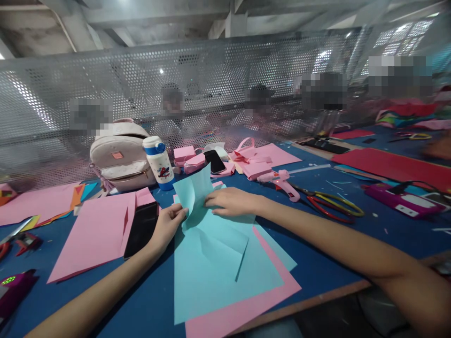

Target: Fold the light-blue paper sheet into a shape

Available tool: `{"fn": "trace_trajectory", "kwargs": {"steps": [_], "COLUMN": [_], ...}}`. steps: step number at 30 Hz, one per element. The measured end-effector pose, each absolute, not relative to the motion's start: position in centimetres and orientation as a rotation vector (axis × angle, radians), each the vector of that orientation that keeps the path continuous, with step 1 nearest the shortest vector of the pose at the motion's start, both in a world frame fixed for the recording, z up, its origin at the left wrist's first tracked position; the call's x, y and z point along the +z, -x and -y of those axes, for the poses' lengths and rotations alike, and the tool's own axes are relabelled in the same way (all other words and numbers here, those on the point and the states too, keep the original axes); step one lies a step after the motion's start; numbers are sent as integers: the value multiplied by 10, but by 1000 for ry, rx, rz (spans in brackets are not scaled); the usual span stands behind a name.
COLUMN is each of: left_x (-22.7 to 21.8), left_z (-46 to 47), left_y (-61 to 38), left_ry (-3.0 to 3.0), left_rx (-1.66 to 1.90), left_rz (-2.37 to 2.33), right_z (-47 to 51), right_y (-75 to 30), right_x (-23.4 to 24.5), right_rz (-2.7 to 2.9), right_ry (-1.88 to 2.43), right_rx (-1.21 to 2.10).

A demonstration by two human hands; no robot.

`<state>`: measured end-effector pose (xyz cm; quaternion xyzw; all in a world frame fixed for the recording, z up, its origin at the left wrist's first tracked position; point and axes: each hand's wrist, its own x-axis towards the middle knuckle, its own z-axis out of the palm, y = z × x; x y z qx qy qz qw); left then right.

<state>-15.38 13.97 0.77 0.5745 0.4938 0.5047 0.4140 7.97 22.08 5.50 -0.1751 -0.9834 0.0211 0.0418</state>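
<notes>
A sheet of light blue paper (211, 286) lies in front of me, its far part curled upright and a cut flap raised near its middle. My left hand (171, 221) pinches the left edge of the curled part between thumb and fingers. On the other side, my right hand (232, 202) rests palm down on the blue paper, fingers stretched toward the curl and touching it. Some fingertips are partly hidden by the paper. Pink paper (243, 314) shows beneath the blue sheet at the right and near edges.
Left of the sheet are a black phone (141, 230) and folded pink paper (95, 234). Behind stand a white bottle (158, 162) and a backpack (121, 155). A pink glue gun (280, 182), scissors (333, 204) and a purple device (405, 199) lie to the right.
</notes>
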Motion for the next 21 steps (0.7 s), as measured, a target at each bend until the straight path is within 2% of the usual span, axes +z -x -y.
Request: {"fn": "trace_trajectory", "kwargs": {"steps": [3, 8, 15, 18, 21], "left_x": [10, 13, 9, 7, 6], "left_z": [-139, -136, -136, -135, -135], "left_y": [152, 149, 149, 149, 148], "left_ry": [-1455, -1448, -1411, -1402, -1394], "left_rx": [1278, 1290, 1343, 1362, 1381], "left_rz": [-1265, -1298, -1303, -1296, -1288], "right_z": [-213, -167, -136, -151, -168], "right_y": [-76, -57, -51, -55, -57], "right_x": [61, 70, 58, 57, 54], "right_rz": [2921, 2802, 2922, 2890, 2833], "right_ry": [720, 755, 832, 862, 830], "right_rx": [47, 172, 49, 176, 444]}}
